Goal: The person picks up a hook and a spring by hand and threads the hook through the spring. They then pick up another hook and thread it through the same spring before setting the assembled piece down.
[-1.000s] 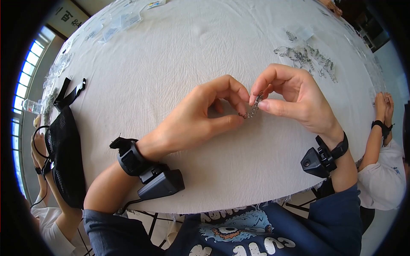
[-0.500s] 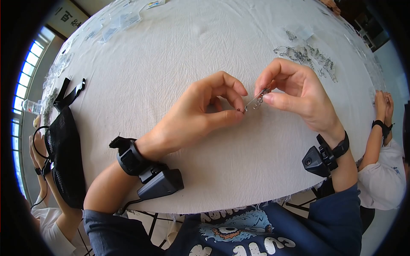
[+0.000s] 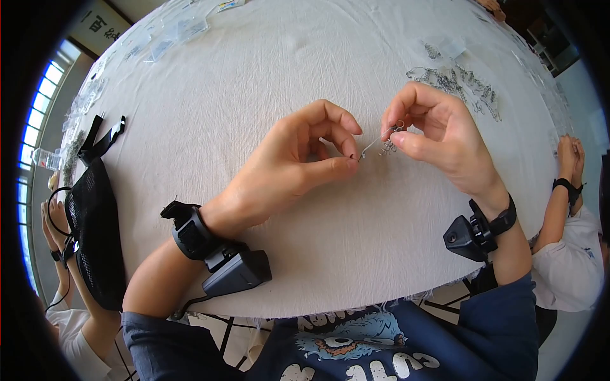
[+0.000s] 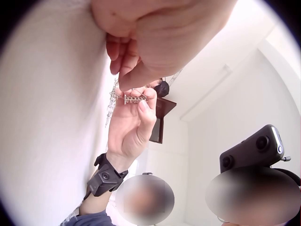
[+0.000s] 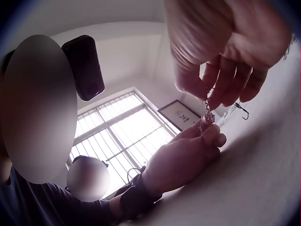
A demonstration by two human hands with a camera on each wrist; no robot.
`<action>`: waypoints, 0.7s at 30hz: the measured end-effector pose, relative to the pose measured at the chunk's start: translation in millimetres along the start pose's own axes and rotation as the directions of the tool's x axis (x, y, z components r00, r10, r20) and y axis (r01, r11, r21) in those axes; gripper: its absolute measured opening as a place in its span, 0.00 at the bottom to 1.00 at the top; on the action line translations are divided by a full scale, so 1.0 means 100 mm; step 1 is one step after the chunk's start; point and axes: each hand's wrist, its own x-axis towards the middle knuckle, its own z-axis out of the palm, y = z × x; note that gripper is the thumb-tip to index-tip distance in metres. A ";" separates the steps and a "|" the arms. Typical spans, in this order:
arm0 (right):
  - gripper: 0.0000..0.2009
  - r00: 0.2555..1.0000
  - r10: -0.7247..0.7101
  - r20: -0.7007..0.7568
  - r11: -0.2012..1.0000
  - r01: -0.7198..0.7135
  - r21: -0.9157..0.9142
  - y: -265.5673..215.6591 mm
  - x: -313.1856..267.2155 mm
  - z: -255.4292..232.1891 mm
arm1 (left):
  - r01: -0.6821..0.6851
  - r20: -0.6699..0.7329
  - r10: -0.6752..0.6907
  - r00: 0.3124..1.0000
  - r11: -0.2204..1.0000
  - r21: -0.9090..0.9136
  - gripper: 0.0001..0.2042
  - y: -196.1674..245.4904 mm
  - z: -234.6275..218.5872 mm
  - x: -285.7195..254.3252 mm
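Observation:
My right hand [image 3: 441, 140] pinches a small metal coil spring [image 3: 388, 147] between thumb and fingertips. From the spring a thin pale strand [image 3: 372, 147] slants down to my left hand [image 3: 289, 159], whose thumb and forefinger grip its end. In the left wrist view, the coil [image 4: 135, 99] lies across the right fingertips, its loops side by side. A dark hook [image 5: 242, 111] with a curved point hangs beside the right fingers in the right wrist view. Both hands are held over the white tablecloth [image 3: 305, 254], a short gap between them.
A tangle of metal springs and hooks [image 3: 454, 82] lies beyond my right hand. Clear plastic packets [image 3: 181, 35] are at the far left. A black mesh bag [image 3: 95, 228] rests along the left edge. Other people's hands [image 3: 570, 162] are at the right edge.
The hands have drawn apart, stretching a thin strand between them. The coil has left the left fingertips and stays in the right hand; both hands have shifted slightly away from the body.

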 end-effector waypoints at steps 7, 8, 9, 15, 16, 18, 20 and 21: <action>0.06 0.986 -0.145 -0.083 0.937 0.109 -0.332 0.02 0.00 0.05 | -0.007 -0.015 0.007 1.000 1.000 0.010 0.14 -0.01 -0.01 -0.01; 0.06 0.983 -0.160 -0.085 0.927 0.120 -0.355 0.02 0.00 0.05 | -0.009 -0.017 0.009 1.000 1.000 0.015 0.14 -0.02 -0.01 0.00; 0.06 0.981 -0.175 -0.088 0.917 0.130 -0.377 0.02 0.00 0.06 | -0.009 -0.020 0.009 1.000 1.000 0.017 0.14 -0.02 -0.01 0.00; 0.06 0.976 -0.203 -0.079 0.890 0.150 -0.430 0.01 -0.01 0.08 | -0.025 -0.009 0.025 1.000 0.998 0.057 0.14 -0.02 0.00 0.00; 0.06 0.975 -0.207 -0.079 0.889 0.153 -0.432 0.01 -0.01 0.08 | -0.019 -0.009 0.020 1.000 0.997 0.070 0.14 -0.02 0.00 0.00; 0.06 0.975 -0.210 -0.074 0.877 0.154 -0.456 -0.01 -0.02 0.09 | -0.013 -0.009 0.014 1.000 0.995 0.099 0.14 -0.02 0.01 0.00; 0.06 0.975 -0.208 -0.073 0.872 0.151 -0.465 -0.02 -0.02 0.09 | -0.010 -0.009 0.011 1.000 0.992 0.128 0.14 -0.02 0.01 0.00; 0.06 0.976 -0.203 -0.077 0.875 0.146 -0.462 -0.02 -0.03 0.09 | -0.009 -0.008 0.010 1.000 0.992 0.127 0.14 -0.02 0.01 0.00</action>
